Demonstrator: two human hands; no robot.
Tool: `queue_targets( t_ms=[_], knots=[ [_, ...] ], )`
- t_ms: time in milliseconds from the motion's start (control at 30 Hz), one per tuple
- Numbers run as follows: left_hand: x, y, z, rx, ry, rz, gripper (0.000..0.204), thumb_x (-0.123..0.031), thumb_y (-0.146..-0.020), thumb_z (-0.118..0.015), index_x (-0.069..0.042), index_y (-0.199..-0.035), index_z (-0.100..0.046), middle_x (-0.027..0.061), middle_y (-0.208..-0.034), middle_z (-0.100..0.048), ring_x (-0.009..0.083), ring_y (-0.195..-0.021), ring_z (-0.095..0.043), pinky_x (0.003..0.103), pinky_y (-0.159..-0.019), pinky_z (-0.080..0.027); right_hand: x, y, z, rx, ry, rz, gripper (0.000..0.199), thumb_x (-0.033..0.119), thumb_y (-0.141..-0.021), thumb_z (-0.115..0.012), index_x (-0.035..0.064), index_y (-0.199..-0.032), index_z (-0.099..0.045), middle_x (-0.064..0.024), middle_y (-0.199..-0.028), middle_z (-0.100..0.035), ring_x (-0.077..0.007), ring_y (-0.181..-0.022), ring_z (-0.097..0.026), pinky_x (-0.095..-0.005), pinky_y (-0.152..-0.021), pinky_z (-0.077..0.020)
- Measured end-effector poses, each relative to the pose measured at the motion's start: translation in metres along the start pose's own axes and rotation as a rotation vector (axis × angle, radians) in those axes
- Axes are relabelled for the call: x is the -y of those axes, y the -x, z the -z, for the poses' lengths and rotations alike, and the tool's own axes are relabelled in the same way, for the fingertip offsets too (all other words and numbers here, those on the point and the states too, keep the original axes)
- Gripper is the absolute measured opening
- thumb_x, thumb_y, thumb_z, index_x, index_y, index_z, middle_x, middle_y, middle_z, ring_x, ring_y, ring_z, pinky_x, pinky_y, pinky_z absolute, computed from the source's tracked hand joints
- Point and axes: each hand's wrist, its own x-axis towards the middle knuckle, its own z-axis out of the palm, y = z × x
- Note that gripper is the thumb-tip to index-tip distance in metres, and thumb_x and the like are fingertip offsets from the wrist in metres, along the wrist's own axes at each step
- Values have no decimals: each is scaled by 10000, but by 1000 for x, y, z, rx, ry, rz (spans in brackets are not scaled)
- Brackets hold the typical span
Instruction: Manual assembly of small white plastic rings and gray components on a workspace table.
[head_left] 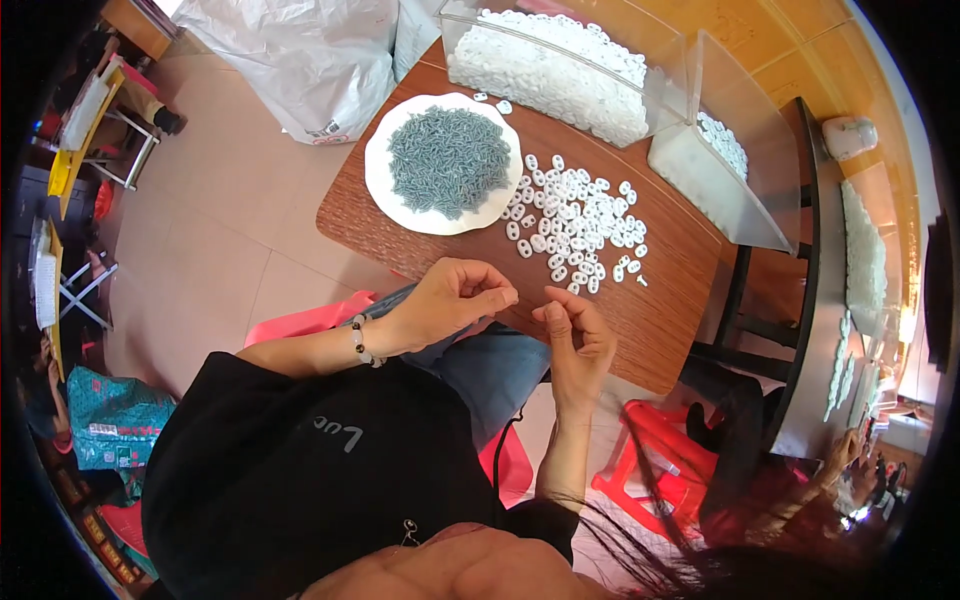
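Observation:
My left hand [452,304], with a beaded bracelet at its wrist, is closed in a pinch near the table's front edge. A small gap away, my right hand [580,345] also has thumb and forefinger drawn together. Anything between either set of fingertips is too small to make out. Just beyond the hands lies a loose pile of small white oval plastic pieces [575,220], each with two holes. Left of that pile, a white scalloped plate [378,178] holds a heap of small grey screws [447,162]. One small white T-shaped piece [642,281] lies at the pile's right edge.
Clear bins [668,85] of white pieces stand along the back of the brown table [660,335]; another bin [690,185] is at the right. White plastic bags [300,60] sit behind left. A red stool [625,470] and dark table [800,350] flank my right side.

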Motion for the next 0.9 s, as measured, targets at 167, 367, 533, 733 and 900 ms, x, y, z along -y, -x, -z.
queue_targets(
  t_ms=[167, 367, 533, 733, 900],
  knots=[
    [-3, -2, -2, 15, 14, 4, 163, -183, -905, -656, -26, -948, -668, -23, -824, -634, 15, -707, -535, 173, -603, -425, -2, 4, 6, -26, -14, -63, 252, 145, -909, -654, -23, -1094, -622, -78, -871, -703, -91, -807, -635, -210, -731, -483],
    [-10, 3, -2, -39, 4, -37, 159, -180, -901, -654, -28, -943, -669, -26, -810, -630, 18, -675, -513, 169, -592, -409, 0, 3, 8, 89, -146, -174, 265, 109, -899, -654, -36, -1115, -603, -122, -903, -703, -132, -858, -659, -245, -795, -508],
    [-9, 1, -5, -37, -19, -45, 153, -170, -904, -648, -22, -938, -667, -18, -805, -629, 28, -668, -507, 179, -593, -402, 2, 9, 3, 17, -198, -161, 248, 76, -905, -635, -42, -1121, -598, -132, -916, -702, -146, -869, -666, -265, -801, -523],
    [-16, 3, -13, 8, -24, -38, 144, -155, -910, -643, -16, -939, -667, -8, -820, -634, 39, -687, -514, 193, -611, -405, -2, 10, 8, 62, -223, -167, 221, 79, -892, -656, -44, -1075, -639, -114, -920, -704, -136, -899, -656, -245, -806, -510],
    [-12, 2, -15, 35, -131, -126, 165, -125, -931, -620, 36, -956, -646, 22, -845, -655, 42, -738, -582, 190, -639, -463, -1, 10, 4, -11, -147, -43, 139, 97, -883, -676, -20, -955, -697, -33, -852, -687, -71, -772, -606, -195, -712, -472]
  ],
)
